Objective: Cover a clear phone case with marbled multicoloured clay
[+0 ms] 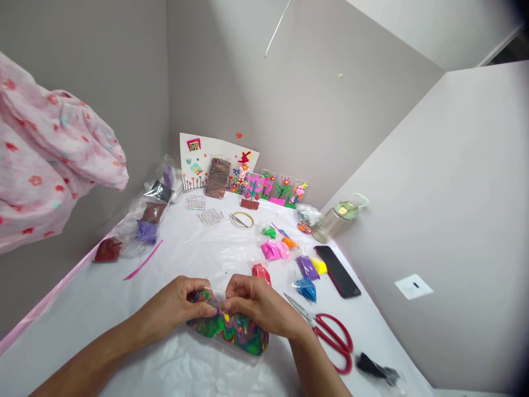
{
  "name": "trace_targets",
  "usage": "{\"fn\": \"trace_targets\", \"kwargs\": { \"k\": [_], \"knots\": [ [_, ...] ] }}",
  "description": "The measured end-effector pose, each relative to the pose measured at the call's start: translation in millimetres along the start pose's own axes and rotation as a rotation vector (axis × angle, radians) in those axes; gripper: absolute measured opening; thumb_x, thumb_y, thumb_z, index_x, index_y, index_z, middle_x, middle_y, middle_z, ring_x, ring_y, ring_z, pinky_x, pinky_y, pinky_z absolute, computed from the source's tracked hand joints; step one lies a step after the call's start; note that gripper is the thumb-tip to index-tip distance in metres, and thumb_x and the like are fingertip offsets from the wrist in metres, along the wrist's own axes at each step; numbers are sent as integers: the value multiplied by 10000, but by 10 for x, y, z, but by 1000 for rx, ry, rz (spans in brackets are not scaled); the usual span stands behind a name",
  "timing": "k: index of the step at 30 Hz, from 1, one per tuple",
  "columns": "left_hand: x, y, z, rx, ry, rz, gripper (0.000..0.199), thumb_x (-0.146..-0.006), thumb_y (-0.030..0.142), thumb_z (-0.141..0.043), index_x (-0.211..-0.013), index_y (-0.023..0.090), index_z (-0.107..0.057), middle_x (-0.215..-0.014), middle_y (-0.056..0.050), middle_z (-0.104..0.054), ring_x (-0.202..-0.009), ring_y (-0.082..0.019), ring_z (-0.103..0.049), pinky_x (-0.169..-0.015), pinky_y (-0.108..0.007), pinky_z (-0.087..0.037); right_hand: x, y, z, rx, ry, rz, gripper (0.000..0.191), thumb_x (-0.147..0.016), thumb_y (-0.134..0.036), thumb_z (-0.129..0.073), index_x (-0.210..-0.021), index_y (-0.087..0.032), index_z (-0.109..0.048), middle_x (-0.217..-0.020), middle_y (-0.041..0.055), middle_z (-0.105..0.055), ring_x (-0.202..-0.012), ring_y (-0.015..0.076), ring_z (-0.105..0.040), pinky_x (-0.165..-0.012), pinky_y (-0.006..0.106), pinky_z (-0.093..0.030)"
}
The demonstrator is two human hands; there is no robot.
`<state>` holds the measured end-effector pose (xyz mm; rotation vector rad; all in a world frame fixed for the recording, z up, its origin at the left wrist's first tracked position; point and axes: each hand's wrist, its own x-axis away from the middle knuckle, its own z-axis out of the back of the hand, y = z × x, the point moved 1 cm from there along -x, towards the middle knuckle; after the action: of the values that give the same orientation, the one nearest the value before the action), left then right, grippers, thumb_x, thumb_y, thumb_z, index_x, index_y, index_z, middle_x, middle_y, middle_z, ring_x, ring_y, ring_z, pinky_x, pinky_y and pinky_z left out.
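Observation:
A phone case covered in marbled clay (243,333), in green, red, purple and yellow, lies low in the middle of the head view. A clear edge shows along its near side. My left hand (182,303) grips its far left part, thumb on top of the clay. My right hand (258,303) is closed, thumb and fingers pinching at the far middle of the clay; the fingertips partly hide what they pinch. Just beyond my right hand lies a red clay packet (261,272). Red-handled scissors (330,336) lie to the right.
Clay packets in pink (276,250), purple (306,267) and blue (306,289) lie near a phone (338,271) and a bottle (336,220). Bagged clay (146,231) lines the left edge. Decorated clay pieces (252,190) stand at the back. Pink patterned cloth (53,160) hangs left.

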<state>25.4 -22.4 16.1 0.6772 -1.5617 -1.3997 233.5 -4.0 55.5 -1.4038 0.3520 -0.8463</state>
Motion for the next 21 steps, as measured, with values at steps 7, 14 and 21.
{"fn": "trace_targets", "kwargs": {
  "k": [7,14,21],
  "knots": [
    [-6,-8,-10,20,-46,14,251,-648,350,-777,-786,189,-644,-669,41,-571,-637,-153,-505,-602,-249,-367,17,-15,3,24,1,-16,276,-871,-423,-680,-799,-192,-547,-640,-53,-543,-559,89,-417,-510,204,-291],
    [27,37,-59,-38,18,-28,160,-755,315,-673,-690,183,-610,-612,53,-523,-609,-138,-451,-587,-247,-315,0,29,-8,80,-24,-17,285,-854,-440,-704,-842,-192,-564,-695,-32,-586,-610,100,-450,-522,197,-314],
    [15,31,-36,-18,-6,-15,179,-721,339,-728,-798,184,-682,-694,32,-611,-672,-163,-531,-640,-256,-380,5,5,11,65,-10,-35,247,-854,-395,-700,-847,-187,-569,-669,-43,-565,-576,90,-418,-499,189,-298]
  ]
}}
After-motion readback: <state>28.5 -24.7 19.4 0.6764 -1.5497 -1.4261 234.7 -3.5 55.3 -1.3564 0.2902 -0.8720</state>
